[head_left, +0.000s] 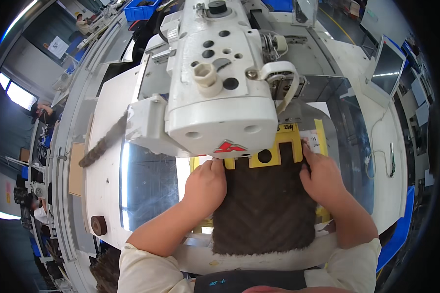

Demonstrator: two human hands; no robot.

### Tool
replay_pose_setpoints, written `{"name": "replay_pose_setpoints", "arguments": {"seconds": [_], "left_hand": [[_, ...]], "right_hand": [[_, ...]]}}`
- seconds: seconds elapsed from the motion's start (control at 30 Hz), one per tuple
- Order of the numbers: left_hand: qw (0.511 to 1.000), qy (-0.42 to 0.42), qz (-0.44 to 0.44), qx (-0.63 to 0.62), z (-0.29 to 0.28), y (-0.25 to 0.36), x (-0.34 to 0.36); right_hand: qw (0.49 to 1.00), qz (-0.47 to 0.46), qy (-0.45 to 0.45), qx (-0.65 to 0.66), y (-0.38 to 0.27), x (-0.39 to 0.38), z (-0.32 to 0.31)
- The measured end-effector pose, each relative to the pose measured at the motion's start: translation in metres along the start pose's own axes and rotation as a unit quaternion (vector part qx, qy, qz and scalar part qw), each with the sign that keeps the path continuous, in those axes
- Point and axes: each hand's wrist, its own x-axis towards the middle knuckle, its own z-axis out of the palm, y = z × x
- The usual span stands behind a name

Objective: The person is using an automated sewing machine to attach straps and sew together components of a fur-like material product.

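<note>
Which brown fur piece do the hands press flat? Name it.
The wide chevron-patterned fur panel under both hands, left hand and right hand; the narrow fur strip lies untouched at left.

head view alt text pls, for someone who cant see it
A person's left hand and right hand press flat on the far corners of a dark brown furry fabric panel, which lies on a yellow template under the head of a white industrial sewing machine. A strip of the same fabric lies on the white table to the left.
</note>
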Motion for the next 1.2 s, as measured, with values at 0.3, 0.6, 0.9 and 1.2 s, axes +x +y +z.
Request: {"name": "replay_pose_setpoints", "arguments": {"seconds": [0.3,0.6,0.9,1.2], "left_hand": [[1.0,-0.021,-0.005,-0.002,0.004,-0.0016,0.0007],[0.998,-0.049,-0.034,0.012,0.0014,0.0018,-0.0017],[1.0,-0.019,-0.009,0.015,0.0056,0.0002,-0.0028],[0.999,-0.034,0.03,0.013,0.0021,-0.0023,0.0018]], "right_hand": [[0.999,-0.029,0.035,0.022,0.0024,0.0038,-0.0008],[0.999,-0.027,0.027,0.005,0.0002,0.0042,-0.0014],[0.999,-0.044,0.028,-0.01,0.0045,0.0035,0.0025],[0.999,-0.027,0.033,-0.004,-0.0002,0.0042,-0.0011]]}}
